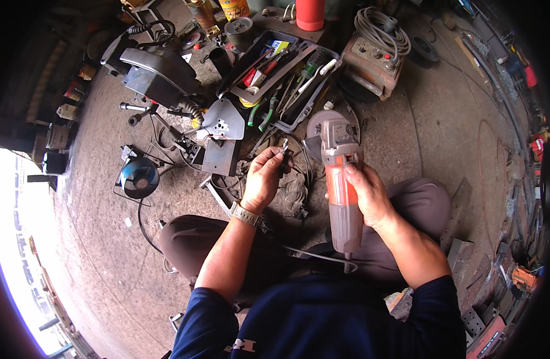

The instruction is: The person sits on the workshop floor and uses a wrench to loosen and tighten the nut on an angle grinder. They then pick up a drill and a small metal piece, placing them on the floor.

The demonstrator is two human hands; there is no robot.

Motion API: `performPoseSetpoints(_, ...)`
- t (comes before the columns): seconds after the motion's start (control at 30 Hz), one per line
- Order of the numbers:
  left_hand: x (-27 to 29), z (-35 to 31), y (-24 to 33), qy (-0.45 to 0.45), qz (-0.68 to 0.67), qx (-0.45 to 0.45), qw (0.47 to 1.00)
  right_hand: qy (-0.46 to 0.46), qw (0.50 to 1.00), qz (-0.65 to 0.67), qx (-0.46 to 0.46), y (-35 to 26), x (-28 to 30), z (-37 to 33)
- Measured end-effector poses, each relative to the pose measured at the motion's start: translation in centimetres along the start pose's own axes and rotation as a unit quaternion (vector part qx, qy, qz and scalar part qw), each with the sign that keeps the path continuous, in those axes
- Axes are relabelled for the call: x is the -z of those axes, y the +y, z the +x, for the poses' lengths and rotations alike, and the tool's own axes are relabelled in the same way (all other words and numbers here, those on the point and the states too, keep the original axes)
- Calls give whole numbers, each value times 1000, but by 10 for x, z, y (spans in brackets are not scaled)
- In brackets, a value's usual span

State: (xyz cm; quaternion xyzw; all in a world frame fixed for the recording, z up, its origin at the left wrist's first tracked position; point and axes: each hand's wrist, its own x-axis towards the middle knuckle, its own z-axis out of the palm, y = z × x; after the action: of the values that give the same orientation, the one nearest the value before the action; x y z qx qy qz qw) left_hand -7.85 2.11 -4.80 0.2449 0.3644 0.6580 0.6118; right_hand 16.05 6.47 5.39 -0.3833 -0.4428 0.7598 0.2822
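My right hand (369,194) is wrapped round the orange and grey body of an angle grinder (343,197), thumb on top near its head. The grinding disc (329,128) points away from me, and a cord runs from the grinder's rear. To the left, my left hand (265,173) pinches a short metal drill bit (285,145) with its tip upward. A small gap separates the bit from the disc and its guard (312,148). The lower part of the bit is hidden by my fingers.
Ahead lies an open toolbox (287,122) full of hand tools. A welding machine (373,66) with coiled cable stands at the far right. Far left are a chop saw (158,72) and metal plates (221,157). A small blue fan (139,178) sits left; cables cross the floor.
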Motion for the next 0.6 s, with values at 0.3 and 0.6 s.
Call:
performPoseSetpoints(0.3, -1, -4, -1, 17, 6, -27, 999, 5, 999, -25, 22, 6, -2, 0)
performPoseSetpoints(0.6, -4, -7, 3, 19, 16, -62, 998, 48, 998, -51, 6, 15, 4, 8)
